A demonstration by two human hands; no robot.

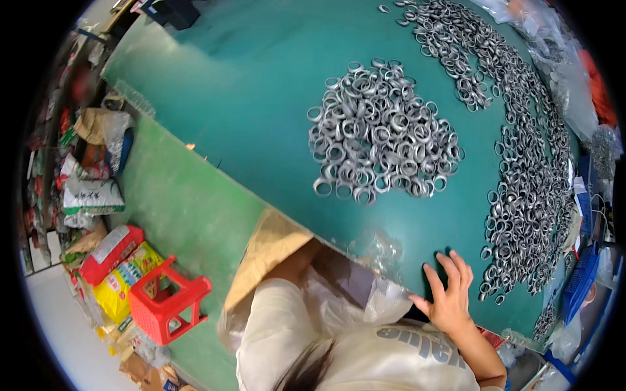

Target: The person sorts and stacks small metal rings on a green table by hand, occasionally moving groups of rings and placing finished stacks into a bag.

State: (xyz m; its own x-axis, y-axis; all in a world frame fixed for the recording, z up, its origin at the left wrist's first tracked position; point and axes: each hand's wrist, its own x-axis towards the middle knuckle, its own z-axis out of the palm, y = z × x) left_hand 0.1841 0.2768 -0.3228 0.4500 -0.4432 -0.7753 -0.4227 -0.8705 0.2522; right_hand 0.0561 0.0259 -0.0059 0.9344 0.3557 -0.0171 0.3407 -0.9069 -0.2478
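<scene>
My left arm reaches down into a brown paper bag [264,244] with a clear plastic liner [326,296], at the table's near edge. The left hand is hidden inside, so its fingers do not show. On the near edge of the green table [261,130] rests my right hand [450,293], open with fingers spread and nothing in them. Ahead of it lies a loose pile of grey metal rings [385,133], roughly in the table's middle. A much larger spread of similar rings [528,195] runs along the right side, a little beyond the right hand.
A red plastic stool [169,303] stands on the green floor at left, beside a yellow bag [124,283] and a red bag [112,253]. Clear plastic bags [561,85] line the table's far right edge. A blue basket [580,283] is at right.
</scene>
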